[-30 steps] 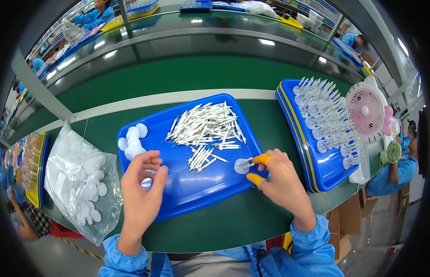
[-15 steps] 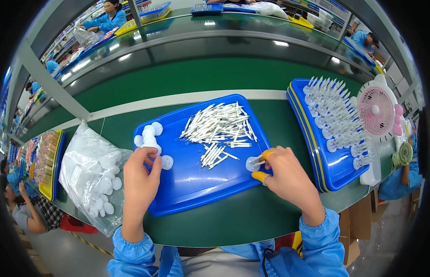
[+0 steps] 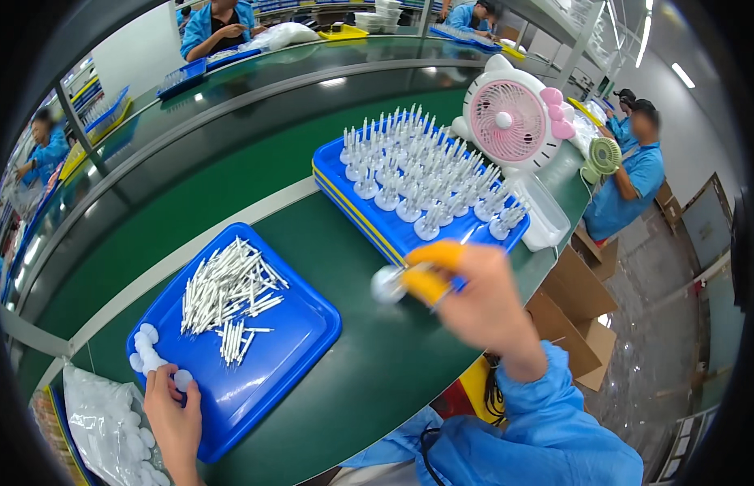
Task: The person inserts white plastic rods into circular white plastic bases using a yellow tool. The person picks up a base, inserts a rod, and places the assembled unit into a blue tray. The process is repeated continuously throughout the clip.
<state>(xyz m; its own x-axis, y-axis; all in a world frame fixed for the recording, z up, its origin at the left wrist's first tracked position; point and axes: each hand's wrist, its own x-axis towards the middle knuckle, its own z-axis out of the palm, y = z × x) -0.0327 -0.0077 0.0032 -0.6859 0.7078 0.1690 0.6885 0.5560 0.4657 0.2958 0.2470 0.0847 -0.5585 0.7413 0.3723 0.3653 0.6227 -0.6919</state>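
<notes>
the right hand [image 3: 480, 290] is closed in a pinch, yellow finger cots [image 3: 436, 253] on thumb and forefinger, gripping the stick end of a disc-and-stick piece [image 3: 387, 285]; its pale round base points toward the left hand's side, above the green surface [image 3: 352, 397] (motion blurs the fine detail). the left hand [image 3: 174, 421] is half curled, thumb and fingertips parted around a translucent disc [image 3: 182, 380]; whether it is pinched or merely resting there, i cannot tell.

just beyond the left hand's fingertips, a cluster of white discs [image 3: 148, 350] lies in a blue tray [image 3: 300, 328], with a heap of white sticks [image 3: 227, 283] farther out. a clear bag of discs [image 3: 101, 413] lies just left of that hand. beyond the right hand, the top tray [image 3: 397, 231] of a stack carries rows of upright stick clusters [image 3: 433, 174].

the held piece looks light, its sticks stiff and slender, probably easy to bend or knock loose; low on the stems, near the base, seems the sound hold. smooth discs may slide, so pinch them by the rim.
</notes>
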